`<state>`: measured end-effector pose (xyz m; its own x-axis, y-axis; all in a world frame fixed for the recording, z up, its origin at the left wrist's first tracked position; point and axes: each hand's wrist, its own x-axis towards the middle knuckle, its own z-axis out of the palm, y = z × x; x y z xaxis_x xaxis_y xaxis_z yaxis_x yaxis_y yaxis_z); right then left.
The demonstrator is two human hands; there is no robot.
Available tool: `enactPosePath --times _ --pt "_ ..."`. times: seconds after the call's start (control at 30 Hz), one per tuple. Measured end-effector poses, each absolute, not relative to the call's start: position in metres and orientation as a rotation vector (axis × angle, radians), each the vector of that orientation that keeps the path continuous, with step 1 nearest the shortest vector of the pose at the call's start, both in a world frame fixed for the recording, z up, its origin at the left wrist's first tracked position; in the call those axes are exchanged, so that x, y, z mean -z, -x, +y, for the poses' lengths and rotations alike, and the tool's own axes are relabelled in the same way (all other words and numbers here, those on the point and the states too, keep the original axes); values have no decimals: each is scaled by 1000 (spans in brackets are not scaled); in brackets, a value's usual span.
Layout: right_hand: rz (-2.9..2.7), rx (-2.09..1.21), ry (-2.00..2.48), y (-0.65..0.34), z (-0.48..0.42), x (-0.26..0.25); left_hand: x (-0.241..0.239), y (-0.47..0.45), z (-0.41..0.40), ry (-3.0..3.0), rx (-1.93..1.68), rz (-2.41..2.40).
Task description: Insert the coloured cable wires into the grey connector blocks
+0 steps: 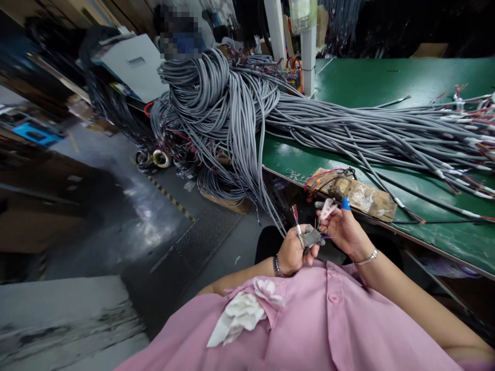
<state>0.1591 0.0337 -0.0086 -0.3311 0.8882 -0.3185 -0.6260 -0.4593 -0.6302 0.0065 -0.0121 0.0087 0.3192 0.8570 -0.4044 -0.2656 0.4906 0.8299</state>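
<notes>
My left hand (293, 251), with worn grey covers on its fingers, is closed around the end of a grey cable. A fan of thin coloured wires (295, 213) sticks up from a white-wrapped end beside its thumb. Just to the right, my right hand (343, 231) has a blue cover (345, 204) on its thumb. Its fingers pinch around thin green and red wires (318, 225) between the two hands. A pale pinkish-white piece (328, 208) shows at these fingers; I cannot tell whether it is a finger cover or a held part.
A large pile of grey cables (240, 113) lies across the green table (367, 77) and hangs over its left edge. Near the front edge rests a worn wooden block (359, 196) with red and black leads. A white post (308, 62) stands behind. A blurred-out person is at the back.
</notes>
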Motion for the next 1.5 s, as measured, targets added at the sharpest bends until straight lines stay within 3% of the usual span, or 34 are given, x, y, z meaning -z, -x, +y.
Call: enactPosePath --times 0.73,1.27,1.5 --pt "-659 -1758 907 -160 26 8 -13 -8 -7 -742 -952 992" --pt "-409 -1849 825 -150 36 3 -3 -11 -5 -748 -919 948" --pt "-657 -2122 856 -176 34 14 -3 -1 -11 -824 -816 1010"
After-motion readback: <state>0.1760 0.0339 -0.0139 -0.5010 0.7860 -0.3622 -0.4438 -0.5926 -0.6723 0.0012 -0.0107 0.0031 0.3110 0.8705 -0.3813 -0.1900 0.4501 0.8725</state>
